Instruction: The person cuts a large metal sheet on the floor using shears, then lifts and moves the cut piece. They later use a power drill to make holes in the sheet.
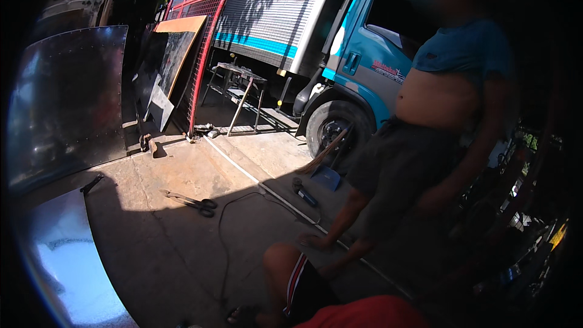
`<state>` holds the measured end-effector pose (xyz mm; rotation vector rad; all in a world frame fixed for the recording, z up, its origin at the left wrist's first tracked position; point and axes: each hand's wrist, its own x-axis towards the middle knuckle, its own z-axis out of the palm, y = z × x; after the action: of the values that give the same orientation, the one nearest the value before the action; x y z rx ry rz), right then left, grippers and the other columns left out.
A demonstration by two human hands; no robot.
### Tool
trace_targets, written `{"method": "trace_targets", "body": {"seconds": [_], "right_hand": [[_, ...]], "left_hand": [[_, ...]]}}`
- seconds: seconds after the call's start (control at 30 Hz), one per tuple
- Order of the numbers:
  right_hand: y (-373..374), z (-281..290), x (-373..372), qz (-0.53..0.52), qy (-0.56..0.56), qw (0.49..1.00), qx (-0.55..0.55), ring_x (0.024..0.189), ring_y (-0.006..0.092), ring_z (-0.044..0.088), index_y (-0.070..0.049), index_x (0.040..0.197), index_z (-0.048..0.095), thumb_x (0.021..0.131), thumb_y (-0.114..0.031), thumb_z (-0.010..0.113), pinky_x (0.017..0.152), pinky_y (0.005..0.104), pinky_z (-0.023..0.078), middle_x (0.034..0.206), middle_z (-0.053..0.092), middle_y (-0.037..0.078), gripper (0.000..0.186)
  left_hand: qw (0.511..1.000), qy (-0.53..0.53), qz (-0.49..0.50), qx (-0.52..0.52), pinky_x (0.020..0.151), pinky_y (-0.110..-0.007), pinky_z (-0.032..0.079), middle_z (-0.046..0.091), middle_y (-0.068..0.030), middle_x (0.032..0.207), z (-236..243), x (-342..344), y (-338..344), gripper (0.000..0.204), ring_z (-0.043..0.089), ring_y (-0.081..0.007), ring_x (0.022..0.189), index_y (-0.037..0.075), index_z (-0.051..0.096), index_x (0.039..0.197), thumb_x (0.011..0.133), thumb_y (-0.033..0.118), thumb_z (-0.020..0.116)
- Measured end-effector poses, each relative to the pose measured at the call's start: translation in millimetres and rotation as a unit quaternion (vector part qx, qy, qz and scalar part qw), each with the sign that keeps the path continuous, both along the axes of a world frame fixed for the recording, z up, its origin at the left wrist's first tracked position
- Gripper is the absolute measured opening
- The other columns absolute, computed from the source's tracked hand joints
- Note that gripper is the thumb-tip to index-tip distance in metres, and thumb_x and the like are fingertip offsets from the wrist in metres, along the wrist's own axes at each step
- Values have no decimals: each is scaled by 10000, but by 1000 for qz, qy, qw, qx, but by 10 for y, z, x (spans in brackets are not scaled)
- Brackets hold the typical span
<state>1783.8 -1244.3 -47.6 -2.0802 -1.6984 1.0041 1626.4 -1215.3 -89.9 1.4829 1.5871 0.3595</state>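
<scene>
- Red garment [370, 314]: bottom edge of the frame, right of center. Striped black shorts [313, 288] and a bent knee [278, 261] show just beside it; whose they are cannot be told.
- Left hand and right hand: outside the frame; whether open, closed or gripping cannot be told.
- Sheet [67, 261]: lower left of the frame, bright and reflective, edge curved by the lens.
- Snips [187, 200]: left of center, flat on the floor [158, 249]. Blades point left into sunlight; black loop handles lie in shadow.
- Small dark tool [91, 184]: left of the frame, at the top end of the sheet.
- Blue tool [308, 197]: center of the frame, lying on the floor; exact type unclear.
- Cord [222, 237]: curves from near the blue tool down toward the bottom edge.
- Dustpan [326, 178]: near the blue tool, beside a broom [325, 153].
- Co-worker [446, 97]: right of the frame, standing, in a raised blue top; hand state too dark to tell.
- Truck [358, 73]: upper center of the frame, teal cab.
</scene>
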Motion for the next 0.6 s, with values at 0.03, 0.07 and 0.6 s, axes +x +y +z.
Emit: {"method": "trace_targets", "body": {"seconds": [0.03, 0.07, 0.6], "right_hand": [[13, -14, -14, 0, -3, 1000, 3, 910, 356, 652, -65, 1228, 542, 852, -388, 650, 759, 483, 512, 1046, 658, 217, 508], [14, -37, -31, 1, -7, 1000, 4, 918, 357, 650, -65, 1238, 535, 849, -394, 652, 766, 483, 511, 1052, 656, 218, 523], [-171, -359, -129, -20, -2, 998, 60, 1049, 382, 624, -79, 1397, 421, 799, -482, 682, 881, 477, 495, 1153, 626, 236, 767]], "left_hand": [[1000, -1, 0, 1, 910, -461, 466, 620, -228, 1162, 2, -5, 7, 562, 587, -383, 1079, 33, 610, 1203, 788, 404, 687], [1000, -2, 1, 1, 915, -462, 463, 617, -230, 1168, -3, -28, -1, 568, 582, -387, 1087, 33, 608, 1209, 793, 413, 682], [998, -23, 25, 53, 999, -490, 410, 568, -276, 1271, -272, -529, -221, 685, 513, -443, 1209, 41, 562, 1309, 861, 558, 595]]}}
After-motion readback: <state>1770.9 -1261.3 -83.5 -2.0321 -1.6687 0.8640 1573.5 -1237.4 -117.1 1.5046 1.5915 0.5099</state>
